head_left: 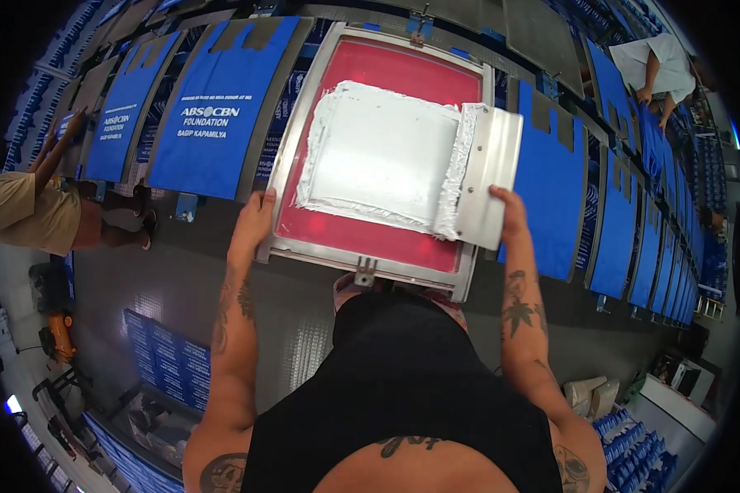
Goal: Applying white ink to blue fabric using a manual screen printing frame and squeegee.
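Overhead, a worker stands at a long printing table, left hand (253, 215) gripping the lower left corner of a metal-framed printing screen (304, 156) while the right hand (508, 212) clasps the lower edge of a wide metal squeegee (491, 177). The screen lies flat on the table, its red mesh coated with a broad patch of white ink (382, 152); the squeegee rests on the screen's right side, its blade against a thick ridge of ink. Both hands are closed on what they hold, fingers curled over the edges.

To pull cleanly, it seems wise to keep the frame pinned flat with the left hand, hold the blade at a steady tilt, and press evenly across the whole width so that the ink spreads without streaks.

Counted: one screen, one squeegee, two hands at work. Blue bags (214, 107) lie in a row along the table, at least three clear to the left of the screen and about six to its right, fading toward the rim. Two other people stand nearby, one (33, 209) at far left, one (658, 66) at upper right.
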The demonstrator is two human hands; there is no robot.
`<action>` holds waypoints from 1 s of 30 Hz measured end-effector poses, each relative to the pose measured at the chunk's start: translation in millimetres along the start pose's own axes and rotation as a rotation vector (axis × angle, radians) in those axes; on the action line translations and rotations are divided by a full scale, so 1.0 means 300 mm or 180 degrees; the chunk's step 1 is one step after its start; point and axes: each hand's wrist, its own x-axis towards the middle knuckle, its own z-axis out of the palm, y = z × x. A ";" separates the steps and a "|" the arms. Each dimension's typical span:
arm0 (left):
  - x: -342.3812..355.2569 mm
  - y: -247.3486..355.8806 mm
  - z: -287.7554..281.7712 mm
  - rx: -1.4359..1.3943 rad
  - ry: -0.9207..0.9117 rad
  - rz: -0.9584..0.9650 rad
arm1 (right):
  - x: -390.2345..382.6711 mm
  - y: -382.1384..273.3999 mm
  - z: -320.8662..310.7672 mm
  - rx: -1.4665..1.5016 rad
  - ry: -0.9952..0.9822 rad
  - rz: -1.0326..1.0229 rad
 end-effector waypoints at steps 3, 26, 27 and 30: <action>-0.021 0.035 0.052 -0.0547 -0.0369 -0.0343 | 0.042 0.160 -0.057 0.0927 -0.0001 -0.0163; -0.458 1.047 0.756 -0.0879 -0.0491 -0.0610 | -0.018 -0.157 -1.337 0.0720 0.0118 -0.0449; -0.449 1.045 0.773 -0.0850 -0.0510 -0.0645 | 0.001 -0.153 -1.345 0.0614 0.0187 -0.0467; -0.442 1.023 0.804 -0.0740 -0.0469 -0.0442 | 0.009 -0.188 -1.333 0.0471 -0.0043 -0.0432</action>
